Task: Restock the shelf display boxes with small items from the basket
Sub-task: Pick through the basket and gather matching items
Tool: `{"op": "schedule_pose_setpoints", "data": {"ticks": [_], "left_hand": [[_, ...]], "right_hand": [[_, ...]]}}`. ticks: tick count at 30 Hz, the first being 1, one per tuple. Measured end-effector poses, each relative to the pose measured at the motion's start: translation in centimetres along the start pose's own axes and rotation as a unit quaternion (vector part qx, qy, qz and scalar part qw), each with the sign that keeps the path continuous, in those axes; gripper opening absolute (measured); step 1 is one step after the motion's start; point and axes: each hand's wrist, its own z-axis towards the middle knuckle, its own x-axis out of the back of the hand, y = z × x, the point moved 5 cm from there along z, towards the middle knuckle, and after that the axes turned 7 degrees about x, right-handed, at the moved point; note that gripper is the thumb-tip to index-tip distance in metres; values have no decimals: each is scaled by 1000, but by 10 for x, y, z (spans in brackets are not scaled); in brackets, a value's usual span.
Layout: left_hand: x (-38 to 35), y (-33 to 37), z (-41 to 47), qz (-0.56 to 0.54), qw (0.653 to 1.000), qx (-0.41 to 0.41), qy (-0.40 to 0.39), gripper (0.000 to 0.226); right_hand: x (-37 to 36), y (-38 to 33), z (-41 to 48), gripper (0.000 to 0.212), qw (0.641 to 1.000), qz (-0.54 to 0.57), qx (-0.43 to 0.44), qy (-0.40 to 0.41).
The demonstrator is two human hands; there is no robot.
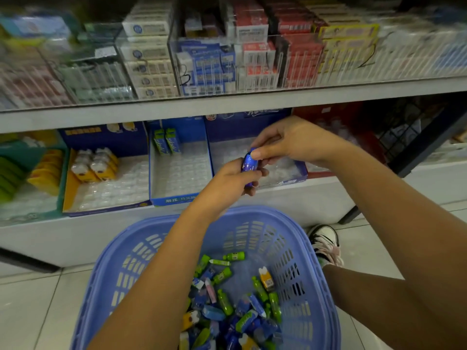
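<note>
My left hand (233, 179) grips small blue items (249, 164) in front of the lower shelf, and my right hand (285, 141) pinches the top end of one of them. Both hands hover over the front of a blue display box (294, 176) lined with a clear plastic tray. Below, a blue plastic basket (313, 261) on the floor holds several small green, blue and yellow items (227, 301). Left of the hands stands another blue display box (177, 199) with two green-and-blue items (166, 141) at its back.
A yellow-sided display box (67, 190) at the left holds a few yellow-and-white items (94, 164). The upper shelf (227, 103) carries clear acrylic bins of boxed goods. A sneaker (326, 242) stands on the tiled floor right of the basket. A dark wire rack (406, 127) is at the right.
</note>
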Motion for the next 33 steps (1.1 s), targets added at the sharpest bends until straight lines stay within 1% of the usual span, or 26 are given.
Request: {"op": "schedule_pose_setpoints", "data": {"ticks": [3, 6, 9, 13, 14, 15, 16, 17, 19, 20, 22, 24, 25, 27, 31, 33], "left_hand": [[9, -6, -2, 40, 999, 2, 19, 11], [15, -6, -1, 29, 998, -25, 39, 11], [17, -3, 1, 29, 993, -59, 100, 16], [14, 1, 8, 56, 978, -94, 179, 21], [13, 2, 10, 68, 975, -97, 189, 24], [10, 2, 12, 92, 972, -95, 193, 30], [8, 1, 15, 137, 968, -90, 192, 40], [4, -1, 17, 207, 957, -81, 185, 49], [-7, -8, 19, 361, 918, -68, 152, 56], [-12, -13, 19, 417, 898, -62, 127, 57], [-21, -23, 19, 489, 867, -51, 82, 59], [-22, -30, 18, 528, 845, -54, 67, 62], [-22, -31, 17, 535, 840, -59, 64, 62], [-20, -32, 17, 540, 837, -65, 60, 63], [-18, -34, 18, 545, 834, -66, 51, 64], [-17, -34, 18, 543, 835, -67, 50, 64]], "right_hand": [[5, 7, 0, 17, 1000, 16, -5, 22], [7, 14, 0, 21, 996, 82, -12, 31], [5, 19, 2, 23, 989, 140, -30, 36], [6, 23, 7, 16, 982, 157, -43, 99], [9, 23, 8, 16, 982, 142, -36, 115], [15, 24, 9, 17, 986, 101, -27, 133], [22, 24, 11, 19, 987, 39, -18, 153], [30, 24, 14, 24, 985, -26, -11, 171], [44, 29, 23, 31, 974, -118, -15, 195], [49, 34, 28, 31, 968, -145, -17, 202], [55, 43, 39, 31, 963, -166, -15, 213], [56, 53, 51, 32, 965, -174, -17, 193], [55, 58, 57, 33, 968, -182, -24, 174], [55, 66, 68, 33, 970, -197, -40, 140], [52, 74, 81, 35, 974, -195, -47, 103], [50, 75, 85, 36, 972, -212, -48, 92]]}}
